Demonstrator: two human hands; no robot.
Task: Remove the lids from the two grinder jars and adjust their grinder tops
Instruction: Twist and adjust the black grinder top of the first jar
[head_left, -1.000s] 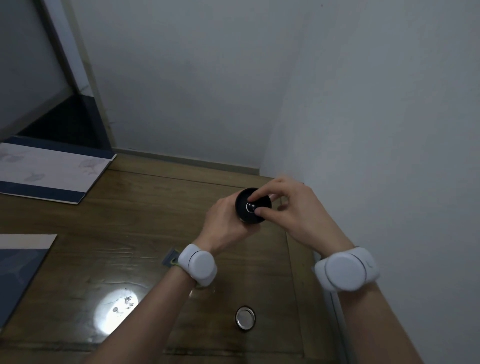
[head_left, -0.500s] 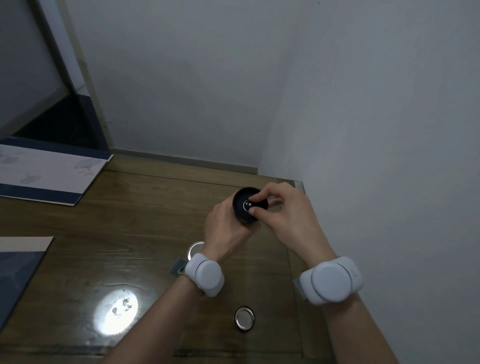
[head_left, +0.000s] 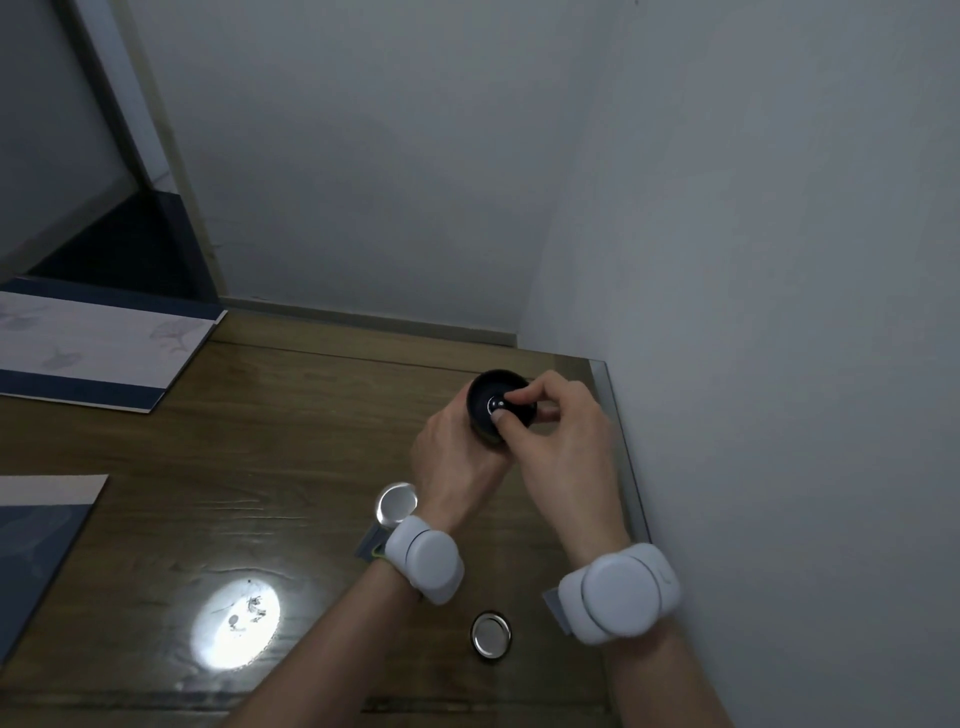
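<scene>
A grinder jar with a black grinder top (head_left: 491, 391) is held above the wooden table near its far right corner. My left hand (head_left: 452, 452) is wrapped around the jar's body, which it hides. My right hand (head_left: 558, 431) pinches the small silver knob (head_left: 497, 404) in the middle of the black top between thumb and forefinger. A silver lid (head_left: 491, 635) lies on the table near the front, its hollow side up. A second round silver piece (head_left: 397, 503), lid or jar top, shows just left of my left wrist. No second jar body is visible.
The wooden table (head_left: 260, 467) meets white walls at the back and right. A white and blue board (head_left: 88, 353) lies at the far left, another blue one (head_left: 36, 540) at the near left. A bright lamp reflection (head_left: 236, 623) sits on the tabletop. Both wrists wear white bands.
Both arms have drawn back toward me, and the jar sits slightly lower left in view. The silver piece left of my wrist has come into sight. My right fingers have shifted on the knob.
</scene>
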